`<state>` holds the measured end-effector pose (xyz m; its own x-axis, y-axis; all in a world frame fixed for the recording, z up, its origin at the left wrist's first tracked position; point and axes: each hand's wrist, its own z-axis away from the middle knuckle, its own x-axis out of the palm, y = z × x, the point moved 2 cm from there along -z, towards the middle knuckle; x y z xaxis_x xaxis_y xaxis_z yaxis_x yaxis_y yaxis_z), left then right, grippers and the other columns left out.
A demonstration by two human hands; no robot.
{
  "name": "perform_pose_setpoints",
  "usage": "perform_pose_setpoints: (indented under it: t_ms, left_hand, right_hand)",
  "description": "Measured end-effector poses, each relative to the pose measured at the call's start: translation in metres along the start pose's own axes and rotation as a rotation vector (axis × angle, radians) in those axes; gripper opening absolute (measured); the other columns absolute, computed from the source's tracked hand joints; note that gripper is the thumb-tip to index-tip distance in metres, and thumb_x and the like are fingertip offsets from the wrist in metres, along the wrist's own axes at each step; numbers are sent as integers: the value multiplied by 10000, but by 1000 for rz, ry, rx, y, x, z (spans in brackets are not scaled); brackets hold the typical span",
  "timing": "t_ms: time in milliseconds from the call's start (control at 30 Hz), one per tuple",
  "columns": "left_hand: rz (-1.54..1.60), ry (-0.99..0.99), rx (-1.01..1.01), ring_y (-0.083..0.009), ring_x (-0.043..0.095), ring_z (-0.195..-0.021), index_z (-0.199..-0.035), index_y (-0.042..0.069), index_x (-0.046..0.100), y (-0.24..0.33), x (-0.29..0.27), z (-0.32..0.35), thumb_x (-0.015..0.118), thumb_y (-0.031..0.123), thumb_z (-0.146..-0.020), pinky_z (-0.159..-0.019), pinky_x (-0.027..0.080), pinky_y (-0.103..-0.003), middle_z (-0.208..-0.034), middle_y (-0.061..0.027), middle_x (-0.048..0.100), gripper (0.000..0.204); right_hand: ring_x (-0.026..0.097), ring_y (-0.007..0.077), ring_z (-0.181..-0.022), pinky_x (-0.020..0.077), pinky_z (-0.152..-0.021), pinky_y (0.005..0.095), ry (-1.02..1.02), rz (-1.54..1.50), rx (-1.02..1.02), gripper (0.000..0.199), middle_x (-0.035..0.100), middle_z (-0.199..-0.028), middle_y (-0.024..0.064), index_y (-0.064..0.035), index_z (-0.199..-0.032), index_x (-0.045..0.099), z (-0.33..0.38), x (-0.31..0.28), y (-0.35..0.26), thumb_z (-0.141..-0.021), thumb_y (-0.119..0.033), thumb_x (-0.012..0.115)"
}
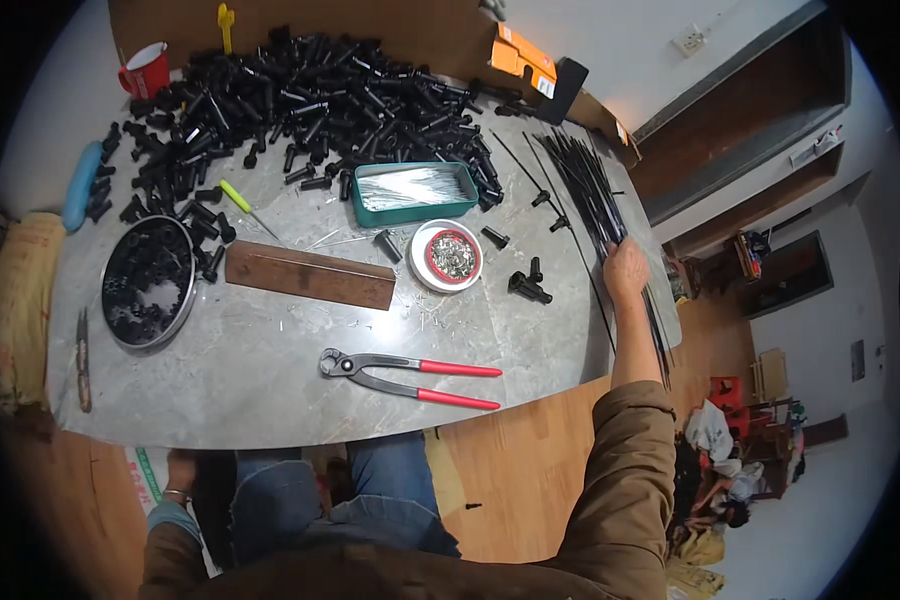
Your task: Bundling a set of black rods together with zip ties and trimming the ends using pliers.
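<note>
My right hand (626,271) is closed around part of a bundle of long, thin black rods (582,180) at the table's right side. Two loose rods with black fittings (541,198) on them lie just left of the bundle. My left hand (180,470) hangs low beside my left leg, below the table edge and next to a white and green bag (147,474); its fingers are hidden. End-cutting pincers with red handles (458,369) rest near the front edge, their jaws to the left. Behind them stand a white bowl (418,262) of small metal pieces and a green tin (415,211) of thin silvery pins.
A big heap of black plastic fittings (300,100) covers the back of the grey table (260,400). At the left are a round pan (110,290) of black parts and a knife-like tool (83,360). A brown bar (310,275), a yellow-green screwdriver (235,196) and a red cup (148,72) also stand or lie there.
</note>
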<state>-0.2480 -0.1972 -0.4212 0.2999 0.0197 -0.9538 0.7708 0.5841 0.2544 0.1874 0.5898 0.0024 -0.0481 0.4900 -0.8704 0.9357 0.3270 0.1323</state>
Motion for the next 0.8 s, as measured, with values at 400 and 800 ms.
perform_pose_setpoints:
  t_ms: [400, 800]
  left_hand:
    - [718, -150, -140, -253, 650, -838, -994, -17, 656, 232, -227, 7, 610, 235, -863, -765, 498, -350, -883, -170, 674, 288]
    - [1057, -560, 383, -169, 619, -907, -1142, -10, 608, 422, -351, -12, 505, 213, -952, -794, 498, -298, -1016, -104, 662, 311]
  right_hand:
    - [613, 402, -958, 479, -820, 474, -187, -173, 74, 291, 648, -967, 240, 0, -908, 647, -19, -105, 26, -848, -278, 582]
    - [591, 388, -957, 466, -791, 475, 96, -13, -72, 170, 643, -942, 199, -18, -883, 609, -12, -298, -3, -825, -169, 556]
